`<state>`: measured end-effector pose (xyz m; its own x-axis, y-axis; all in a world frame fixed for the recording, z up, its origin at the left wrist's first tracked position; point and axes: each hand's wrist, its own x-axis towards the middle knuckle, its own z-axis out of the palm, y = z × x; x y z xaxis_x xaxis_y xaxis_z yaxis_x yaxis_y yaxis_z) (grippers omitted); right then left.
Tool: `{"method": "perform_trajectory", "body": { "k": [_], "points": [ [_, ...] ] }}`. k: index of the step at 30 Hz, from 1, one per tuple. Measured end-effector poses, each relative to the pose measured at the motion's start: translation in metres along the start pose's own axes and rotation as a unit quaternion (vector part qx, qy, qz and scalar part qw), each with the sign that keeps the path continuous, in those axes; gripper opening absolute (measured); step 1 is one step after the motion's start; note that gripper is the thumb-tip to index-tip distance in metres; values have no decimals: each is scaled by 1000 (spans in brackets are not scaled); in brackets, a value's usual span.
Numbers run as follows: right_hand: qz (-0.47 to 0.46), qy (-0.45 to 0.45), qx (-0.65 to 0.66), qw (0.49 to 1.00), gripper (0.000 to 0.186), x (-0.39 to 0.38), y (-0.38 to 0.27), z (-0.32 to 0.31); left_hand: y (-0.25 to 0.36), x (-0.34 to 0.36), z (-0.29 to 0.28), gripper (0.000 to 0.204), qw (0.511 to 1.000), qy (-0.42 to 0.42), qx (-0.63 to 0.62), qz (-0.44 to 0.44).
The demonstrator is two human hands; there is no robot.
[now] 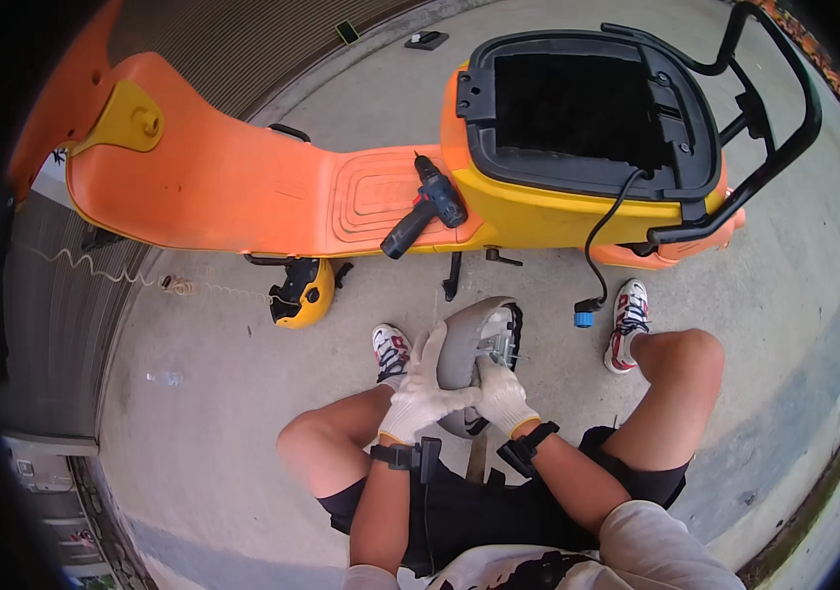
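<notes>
A grey-brown scooter seat (458, 350) stands tilted on edge between my legs, a metal bracket (499, 346) showing on its dark underside. Both my hands wear white knit gloves. My left hand (424, 391) lies against the seat's padded side, fingers stretched and thumb reaching across toward the other hand. With bent fingers, my right hand (504, 395) grips at the bracket; its fingertips are partly hidden. Beyond the seat is an orange and yellow scooter (233, 187), its dark seat compartment (577, 108) uncovered. A cordless drill (427, 205) rests on the scooter's footboard.
A yellow helmet (314, 307) lies on the concrete beside the scooter, near a coiled cord (115, 270). From the compartment hangs a black cable (594, 241) with a blue-ended connector (583, 320). The scooter's kickstand (452, 277) reaches down nearby. A black rack (784, 138) juts out at the rear.
</notes>
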<state>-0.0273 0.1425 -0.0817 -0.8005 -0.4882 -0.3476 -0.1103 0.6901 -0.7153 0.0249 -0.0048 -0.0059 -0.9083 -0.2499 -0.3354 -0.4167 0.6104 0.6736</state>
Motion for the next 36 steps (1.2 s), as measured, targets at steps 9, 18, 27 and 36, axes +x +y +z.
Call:
{"method": "perform_trajectory", "body": {
  "k": [9,18,27,36],
  "points": [
    [-6,23,9,1000,28,-3,-2,8,13,4,3,119,999,-18,-40,-10],
    [-86,127,-45,987,15,-9,-1,18,29,-4,-3,119,998,-8,-52,-40],
    [-85,76,-47,992,19,-3,-4,8,11,1,2,114,993,-14,-114,-31],
    [-75,68,30,994,15,-1,-7,10,-3,2,-4,107,970,-41,-238,-19]
  ]
}}
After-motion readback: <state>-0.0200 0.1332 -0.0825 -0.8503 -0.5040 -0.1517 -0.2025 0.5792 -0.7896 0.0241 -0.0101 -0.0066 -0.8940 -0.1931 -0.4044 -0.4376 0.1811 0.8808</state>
